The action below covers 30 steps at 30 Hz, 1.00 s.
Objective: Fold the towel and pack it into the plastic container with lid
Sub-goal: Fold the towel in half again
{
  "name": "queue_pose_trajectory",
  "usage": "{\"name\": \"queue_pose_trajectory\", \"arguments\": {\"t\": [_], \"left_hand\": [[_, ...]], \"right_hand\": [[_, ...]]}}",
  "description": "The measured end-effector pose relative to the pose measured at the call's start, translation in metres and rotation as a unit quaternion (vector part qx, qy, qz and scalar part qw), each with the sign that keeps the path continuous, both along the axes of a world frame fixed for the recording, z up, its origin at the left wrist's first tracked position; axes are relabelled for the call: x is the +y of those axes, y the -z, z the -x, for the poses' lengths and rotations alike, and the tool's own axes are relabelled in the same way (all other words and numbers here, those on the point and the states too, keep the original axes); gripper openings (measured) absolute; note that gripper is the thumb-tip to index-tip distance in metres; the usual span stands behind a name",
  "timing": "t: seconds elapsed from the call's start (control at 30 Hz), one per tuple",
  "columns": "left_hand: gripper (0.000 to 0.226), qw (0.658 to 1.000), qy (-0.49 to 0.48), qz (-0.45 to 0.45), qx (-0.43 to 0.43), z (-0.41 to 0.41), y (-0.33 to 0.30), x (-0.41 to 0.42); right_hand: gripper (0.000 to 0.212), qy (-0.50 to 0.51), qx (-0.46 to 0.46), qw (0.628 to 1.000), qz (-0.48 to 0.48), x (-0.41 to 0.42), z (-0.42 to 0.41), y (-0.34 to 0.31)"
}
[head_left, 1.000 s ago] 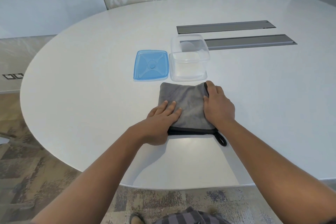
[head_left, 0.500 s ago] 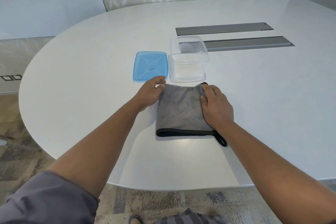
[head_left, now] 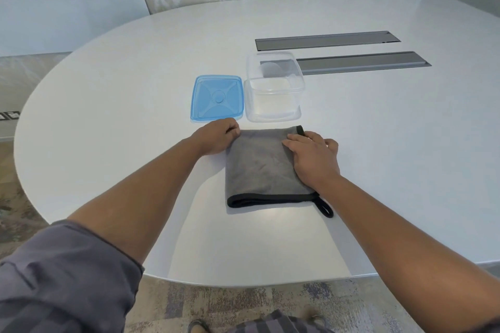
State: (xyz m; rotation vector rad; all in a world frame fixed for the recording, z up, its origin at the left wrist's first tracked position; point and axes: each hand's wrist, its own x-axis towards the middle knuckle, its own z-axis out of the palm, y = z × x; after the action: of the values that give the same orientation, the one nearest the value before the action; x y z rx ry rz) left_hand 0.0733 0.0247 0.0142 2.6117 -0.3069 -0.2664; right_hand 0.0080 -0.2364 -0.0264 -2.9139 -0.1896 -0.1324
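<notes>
Left hand [head_left: 217, 136] pinches the folded towel's [head_left: 259, 167] far corner while the flat right hand [head_left: 313, 159] pins it for another fold beside the open container [head_left: 273, 89].

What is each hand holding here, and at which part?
The left hand grips the folded grey towel at its far left corner. The right hand lies flat on the towel's right side, pressing rather than gripping. Nothing is lifted.

A white oval table [head_left: 108, 121] is seen bearing a folded grey towel [head_left: 259, 167], a blue lid [head_left: 216, 97] and a clear plastic container [head_left: 273, 89] just beside it.
</notes>
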Motion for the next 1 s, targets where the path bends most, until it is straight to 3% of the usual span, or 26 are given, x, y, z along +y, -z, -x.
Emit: {"name": "queue_pose_trajectory", "arguments": {"t": [0.13,0.27,0.37,0.43,0.5,0.63,0.77,0.9,1.0], "left_hand": [[0.013,0.998,0.011,-0.053,-0.044,0.005,0.009,0.002],[0.034,0.989,0.003,-0.1,-0.11,0.011,0.006,-0.007],[0.038,0.981,0.01,-0.056,-0.187,0.026,-0.003,-0.025],[0.034,0.982,0.03,0.001,-0.184,0.042,-0.002,-0.04],[0.029,0.983,0.047,-0.013,-0.176,0.057,0.011,-0.05],[0.059,0.985,0.011,-0.126,-0.114,0.069,0.037,-0.045],[0.08,0.988,-0.033,-0.146,-0.034,0.067,0.035,-0.03],[0.085,0.982,-0.034,-0.172,-0.064,0.07,0.036,-0.032],[0.073,0.968,-0.008,-0.199,-0.152,0.071,0.034,-0.037]], "right_hand": [[0.057,0.002,0.009,1.0,-0.008,0.0,0.001,-0.002],[0.054,-0.001,0.007,1.0,-0.011,-0.001,0.001,-0.001],[0.051,-0.001,0.007,1.0,-0.006,0.0,0.0,0.0],[0.05,0.0,0.008,1.0,-0.01,0.0,-0.001,-0.001],[0.048,-0.002,0.001,1.0,-0.015,-0.001,-0.002,-0.002],[0.043,0.009,0.002,1.0,0.026,0.0,-0.004,-0.007],[0.038,0.044,0.003,0.998,0.039,0.004,0.0,-0.01],[0.032,0.024,-0.024,0.998,0.054,0.019,0.002,-0.016],[0.045,-0.018,-0.032,0.999,0.013,0.039,0.008,-0.014]]}}
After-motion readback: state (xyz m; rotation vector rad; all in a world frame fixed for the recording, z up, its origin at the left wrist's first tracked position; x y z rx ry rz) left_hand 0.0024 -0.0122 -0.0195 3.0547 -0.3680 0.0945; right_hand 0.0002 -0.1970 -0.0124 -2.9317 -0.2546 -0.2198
